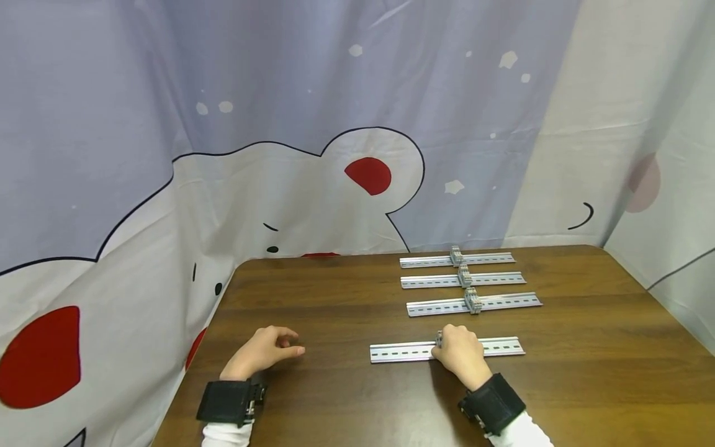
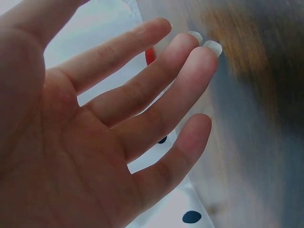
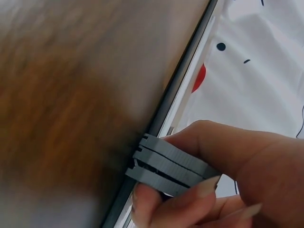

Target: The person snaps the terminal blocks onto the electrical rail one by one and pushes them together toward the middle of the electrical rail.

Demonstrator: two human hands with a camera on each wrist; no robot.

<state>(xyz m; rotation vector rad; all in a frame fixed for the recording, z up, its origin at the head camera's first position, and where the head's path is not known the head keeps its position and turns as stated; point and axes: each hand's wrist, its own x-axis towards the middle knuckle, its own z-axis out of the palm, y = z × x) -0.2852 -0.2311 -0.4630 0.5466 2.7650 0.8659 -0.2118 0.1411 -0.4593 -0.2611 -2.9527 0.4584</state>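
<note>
My right hand [image 1: 460, 355] holds a small stack of grey terminal blocks [image 3: 168, 164] between thumb and fingers. Those blocks sit at the slotted metal DIN rail [image 1: 399, 352] nearest me, around its middle; the hand covers most of them in the head view. Whether they are fully clipped on, I cannot tell. To the left of that rail, my left hand [image 1: 262, 354] hovers over the table with its fingers loosely bent and spread, and its palm [image 2: 71, 142] holds nothing.
Farther back lie three more DIN rails, the closest [image 1: 436, 308], the middle one [image 1: 430, 282] and the farthest [image 1: 427, 262], each bearing grey terminal blocks near its middle. A patterned curtain [image 1: 279, 81] hangs behind the brown wooden table [image 1: 313, 410].
</note>
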